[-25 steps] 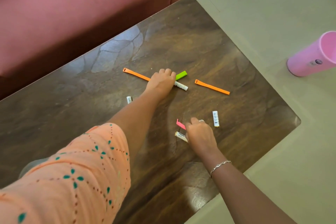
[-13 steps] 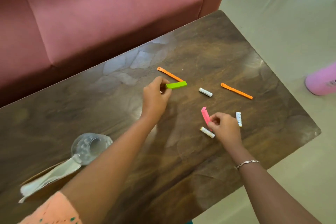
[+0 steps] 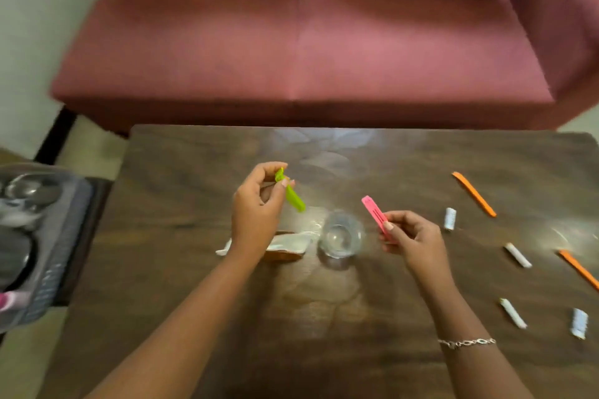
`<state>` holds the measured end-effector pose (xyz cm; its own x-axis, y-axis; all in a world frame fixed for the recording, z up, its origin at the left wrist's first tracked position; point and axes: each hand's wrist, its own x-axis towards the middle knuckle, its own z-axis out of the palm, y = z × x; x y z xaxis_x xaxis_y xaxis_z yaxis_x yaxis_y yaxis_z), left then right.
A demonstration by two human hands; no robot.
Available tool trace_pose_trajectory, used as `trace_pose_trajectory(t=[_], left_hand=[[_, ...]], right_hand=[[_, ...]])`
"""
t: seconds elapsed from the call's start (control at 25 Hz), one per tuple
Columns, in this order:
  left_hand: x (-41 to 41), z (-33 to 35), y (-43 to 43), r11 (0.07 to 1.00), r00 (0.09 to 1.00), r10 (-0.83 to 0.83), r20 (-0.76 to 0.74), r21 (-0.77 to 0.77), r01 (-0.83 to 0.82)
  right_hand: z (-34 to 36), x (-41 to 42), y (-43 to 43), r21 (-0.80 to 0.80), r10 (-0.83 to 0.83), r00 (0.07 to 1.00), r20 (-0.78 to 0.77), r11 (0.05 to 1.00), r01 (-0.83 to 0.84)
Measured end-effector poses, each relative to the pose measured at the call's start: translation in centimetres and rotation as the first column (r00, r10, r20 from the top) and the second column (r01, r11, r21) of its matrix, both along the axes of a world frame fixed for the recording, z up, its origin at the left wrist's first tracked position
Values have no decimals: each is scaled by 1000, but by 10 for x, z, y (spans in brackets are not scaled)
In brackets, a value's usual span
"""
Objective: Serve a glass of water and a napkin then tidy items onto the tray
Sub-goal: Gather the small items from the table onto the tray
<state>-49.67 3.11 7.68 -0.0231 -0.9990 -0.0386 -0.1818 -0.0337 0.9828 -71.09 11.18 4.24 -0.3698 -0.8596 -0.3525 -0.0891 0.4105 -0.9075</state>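
My left hand (image 3: 257,207) pinches a green clip (image 3: 290,194) above the dark wooden table (image 3: 194,269). My right hand (image 3: 411,238) pinches a pink clip (image 3: 373,210) just right of a clear glass (image 3: 340,236). A white napkin (image 3: 287,242) lies left of the glass, partly hidden under my left wrist. Two orange clips (image 3: 474,194) (image 3: 580,269) and several small white packets (image 3: 450,219) (image 3: 517,255) lie on the table's right side. A grey tray (image 3: 55,253) holding dark and metal items sits off the table's left edge.
A dark red sofa (image 3: 308,42) stands right behind the table's far edge. The tray rests on a low dark stand at the left. Pale floor shows at the far left.
The view swung left, bringing the glass, napkin and tray into sight. Both hands lifted off the table and moved left with the green and pink clips.
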Motion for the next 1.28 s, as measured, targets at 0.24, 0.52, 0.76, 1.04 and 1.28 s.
trace_pose_trajectory(t=[0.24, 0.52, 0.76, 1.04, 1.28], left_hand=[[189, 1, -9, 949, 928, 314, 198, -73, -306], [386, -14, -4, 864, 733, 472, 490, -90, -496], [489, -55, -25, 946, 607, 140, 782, 75, -315], [489, -117, -41, 949, 272, -257, 927, 296, -112], [482, -148, -57, 933, 146, -336, 930, 350, -86]], right_hand=[[11, 169, -78, 19, 233, 952, 197, 970, -242], [-8, 352, -125, 99, 589, 770, 244, 775, -624], [-15, 467, -146, 106, 640, 667, 381, 686, -719], [-26, 522, -146, 94, 632, 727, 270, 734, -673], [-42, 524, -141, 117, 610, 777, 154, 770, -627]])
